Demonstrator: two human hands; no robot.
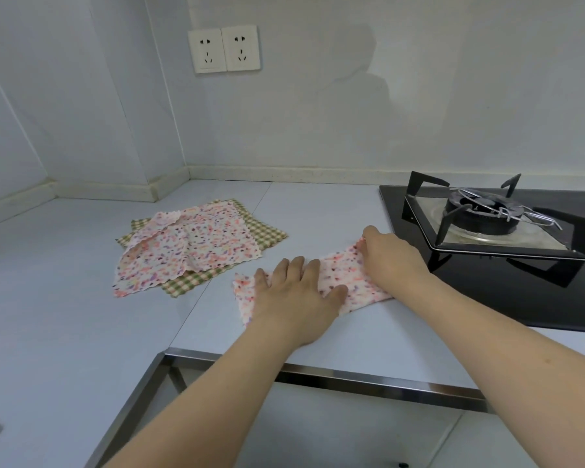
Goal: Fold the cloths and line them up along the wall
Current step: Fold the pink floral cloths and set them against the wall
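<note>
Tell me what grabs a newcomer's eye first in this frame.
Both hands at centre work a speckled pink cloth on the counter: the left hand presses it flat, the right hand pinches its far end. To the left lies a loose pile of cloths, speckled over green checked. A black gas hob sits at right.

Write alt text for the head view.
A person's left hand presses flat on a speckled cloth on a counter while the right hand pinches its far end. Unfolded cloths lie piled behind, a gas stove to the right.
</note>
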